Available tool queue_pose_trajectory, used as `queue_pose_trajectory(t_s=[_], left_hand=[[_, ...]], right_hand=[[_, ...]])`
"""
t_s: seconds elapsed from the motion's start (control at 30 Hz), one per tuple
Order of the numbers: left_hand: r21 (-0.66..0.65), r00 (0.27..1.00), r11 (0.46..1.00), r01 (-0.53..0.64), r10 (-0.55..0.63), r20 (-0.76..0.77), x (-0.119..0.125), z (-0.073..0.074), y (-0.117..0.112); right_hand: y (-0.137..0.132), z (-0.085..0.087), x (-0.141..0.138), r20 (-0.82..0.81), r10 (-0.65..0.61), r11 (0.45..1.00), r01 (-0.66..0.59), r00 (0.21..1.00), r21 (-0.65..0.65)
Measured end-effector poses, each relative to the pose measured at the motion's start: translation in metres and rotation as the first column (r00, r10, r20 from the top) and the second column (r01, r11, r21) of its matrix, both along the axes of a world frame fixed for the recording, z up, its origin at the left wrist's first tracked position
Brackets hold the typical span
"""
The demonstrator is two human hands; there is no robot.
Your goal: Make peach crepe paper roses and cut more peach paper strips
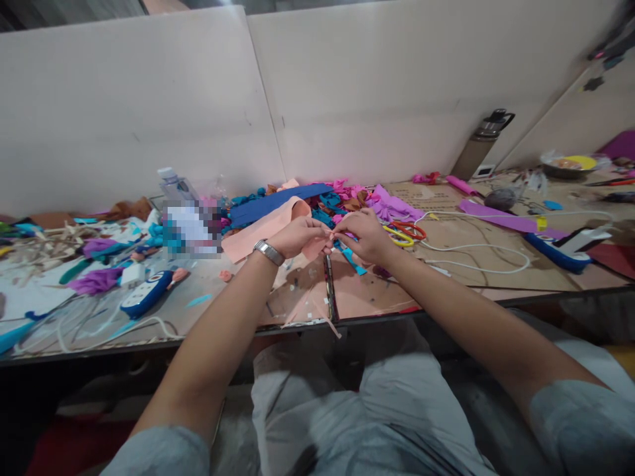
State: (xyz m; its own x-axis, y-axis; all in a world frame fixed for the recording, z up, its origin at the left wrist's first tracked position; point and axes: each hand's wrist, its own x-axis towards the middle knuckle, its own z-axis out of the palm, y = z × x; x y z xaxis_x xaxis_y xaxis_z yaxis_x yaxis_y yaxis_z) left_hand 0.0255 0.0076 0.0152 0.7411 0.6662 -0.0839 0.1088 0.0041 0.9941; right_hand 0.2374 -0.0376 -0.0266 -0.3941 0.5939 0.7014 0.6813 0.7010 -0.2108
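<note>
Over the table's middle my left hand [303, 237], with a metal watch [268, 252] on its wrist, meets my right hand [364, 235]. The fingers of both are closed, pinching a small peach-coloured piece at their tips; its exact shape is mostly covered by the fingers. Just behind my left hand lies a peach sheet [258, 233], paper or fabric, its far end curled over. A dark blue strip [282, 203] rests behind that sheet. Close to my right hand are scissors with yellow and orange-red handles [404, 233]. A small peach rosette [225, 276] lies left of my left wrist.
Colourful crumpled scraps [342, 198] heap along the white partition [347, 99]. A plastic bottle [171, 182] stands left, a flask [479, 145] right. Blue power strips [147, 294] with white cables [496, 248] lie on both sides. The table's front edge runs above my lap.
</note>
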Motion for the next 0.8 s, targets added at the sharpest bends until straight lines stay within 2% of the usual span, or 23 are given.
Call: queue_pose_trajectory(t_s=[0.1,0.23,0.47,0.57,0.63,0.8], left_hand=[[0.008,1.0,1.0,0.005,-0.005,-0.007,0.0,-0.001,0.001],[0.096,0.999,0.995,-0.031,0.035,-0.036,0.001,-0.003,0.002],[0.327,0.985,0.94,-0.094,0.137,-0.109,0.001,-0.005,0.004],[0.538,0.965,0.842,-0.038,0.17,-0.199,0.001,-0.004,0.003],[0.667,0.947,0.745,0.025,0.195,-0.253,0.001,-0.004,0.002],[0.86,0.923,0.503,0.087,0.284,-0.259,0.004,-0.006,-0.003]], right_hand=[[-0.001,0.001,0.0,0.005,-0.003,1.0,0.003,1.0,0.004],[-0.001,0.001,0.0,0.037,-0.006,0.999,0.005,0.999,0.035],[-0.002,0.002,-0.001,0.05,-0.043,0.999,0.043,0.998,0.005],[-0.001,0.0,-0.003,0.013,-0.07,0.997,0.07,0.997,-0.042],[0.001,-0.002,-0.003,-0.022,-0.07,0.995,0.068,0.997,-0.077],[0.007,-0.008,-0.002,-0.089,-0.049,0.991,0.038,0.995,-0.129]])
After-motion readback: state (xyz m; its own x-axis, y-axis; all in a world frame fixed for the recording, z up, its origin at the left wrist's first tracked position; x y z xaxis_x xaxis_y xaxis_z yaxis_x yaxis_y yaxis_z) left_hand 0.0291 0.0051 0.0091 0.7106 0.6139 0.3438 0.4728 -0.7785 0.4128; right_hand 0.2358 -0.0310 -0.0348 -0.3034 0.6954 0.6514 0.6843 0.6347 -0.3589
